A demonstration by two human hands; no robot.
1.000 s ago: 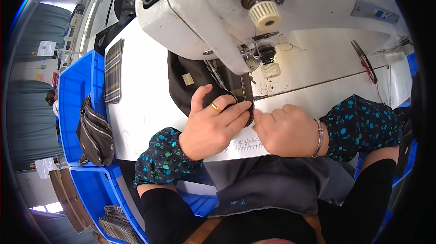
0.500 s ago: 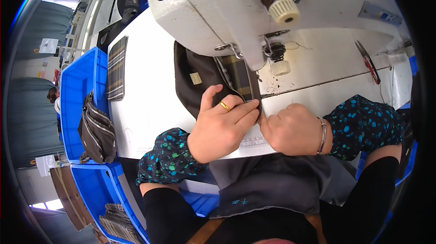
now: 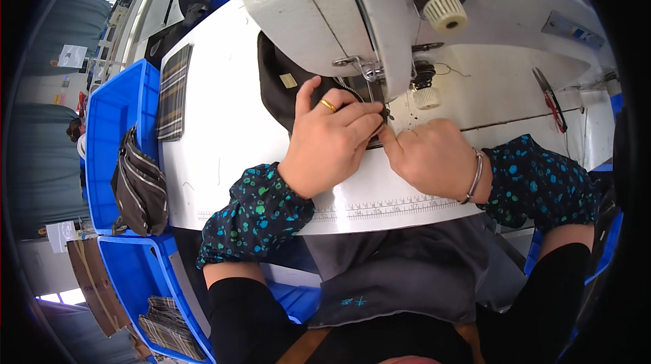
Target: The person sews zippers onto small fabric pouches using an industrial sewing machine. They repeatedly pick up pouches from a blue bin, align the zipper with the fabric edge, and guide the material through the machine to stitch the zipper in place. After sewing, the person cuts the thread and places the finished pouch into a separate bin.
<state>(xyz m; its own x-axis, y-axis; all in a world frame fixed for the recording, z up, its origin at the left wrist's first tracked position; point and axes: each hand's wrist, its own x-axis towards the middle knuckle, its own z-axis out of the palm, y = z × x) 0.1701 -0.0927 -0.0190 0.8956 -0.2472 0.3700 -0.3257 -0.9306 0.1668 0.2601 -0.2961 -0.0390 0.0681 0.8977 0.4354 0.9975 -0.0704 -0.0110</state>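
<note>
A dark brown fabric piece (image 3: 274, 71) with zipper teeth and a small light tag lies beneath the head of a white sewing machine (image 3: 308, 8), by the presser foot (image 3: 372, 78). My left hand (image 3: 329, 140), with a gold ring, is on the piece, index finger raised and the other fingers bent together at its edge. My right hand (image 3: 427, 157) is curled, thumb and index at that same edge beside the left fingertips. Most of the zipper is hidden by my fingers and the machine.
Blue bins (image 3: 102, 144) line the left, holding a dark zippered piece (image 3: 139, 181) and plaid fabric (image 3: 169, 323). A plaid piece (image 3: 173, 93) lies on the white table (image 3: 207, 127). Scissors (image 3: 550, 99) lie at right. Co-workers appear in the far left background.
Both hands and the fabric piece have moved forward, deeper beneath the machine head. My left fingers now cover more of the zipper, and more of the table's printed ruler shows.
</note>
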